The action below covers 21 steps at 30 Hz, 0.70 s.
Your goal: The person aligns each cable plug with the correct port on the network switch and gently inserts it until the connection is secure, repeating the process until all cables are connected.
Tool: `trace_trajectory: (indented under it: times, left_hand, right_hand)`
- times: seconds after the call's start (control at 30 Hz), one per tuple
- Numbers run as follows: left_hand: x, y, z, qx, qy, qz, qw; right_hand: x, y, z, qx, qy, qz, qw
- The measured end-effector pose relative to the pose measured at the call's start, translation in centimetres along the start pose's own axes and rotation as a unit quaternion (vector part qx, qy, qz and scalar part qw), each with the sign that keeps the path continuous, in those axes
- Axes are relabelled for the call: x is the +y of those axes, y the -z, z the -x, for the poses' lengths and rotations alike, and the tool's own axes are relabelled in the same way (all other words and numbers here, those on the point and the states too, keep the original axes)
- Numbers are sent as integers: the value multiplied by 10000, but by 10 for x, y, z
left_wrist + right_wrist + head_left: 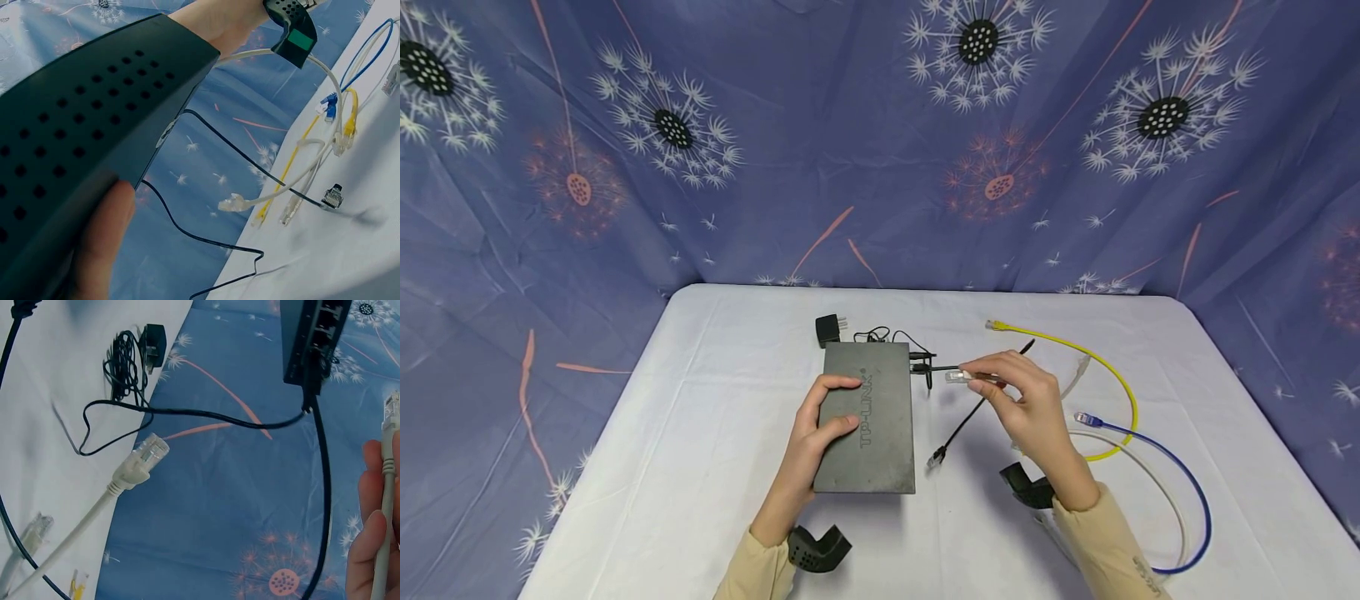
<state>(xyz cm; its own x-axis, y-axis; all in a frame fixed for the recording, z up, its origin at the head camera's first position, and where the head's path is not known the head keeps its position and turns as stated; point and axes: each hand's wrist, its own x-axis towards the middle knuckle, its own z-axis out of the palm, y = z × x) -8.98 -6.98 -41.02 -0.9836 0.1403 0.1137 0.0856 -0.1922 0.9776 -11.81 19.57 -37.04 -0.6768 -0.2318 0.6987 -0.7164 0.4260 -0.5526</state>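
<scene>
A dark grey TP-LINK network switch (887, 458) is held up off the table by my left hand (808, 442), which grips its left side. In the left wrist view its vented side (81, 119) fills the left, a finger (106, 237) against the edge. My right hand (1022, 400) pinches a whitish network cable (388, 481) just behind its clear plug (957, 377). That plug is a short way right of the switch, apart from it. A black network cable (324, 462) sits in one of the ports (326, 331), and a thin power cord (219, 414) also runs to the switch.
A black power adapter (827, 331) lies behind the switch with its coiled cord. To the right lie a yellow cable (1105, 358), a blue cable (1195, 492) and white cables (1165, 492). The black cable's free plug (936, 457) rests on the white table (662, 467).
</scene>
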Motion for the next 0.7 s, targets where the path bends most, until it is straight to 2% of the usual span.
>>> trace_trajectory:
  times: [0.7]
  left_hand:
    - [1,-1,0,-13,-40,0,10000]
  right_hand:
    - [3,-27,4,-58,107,-125,9998]
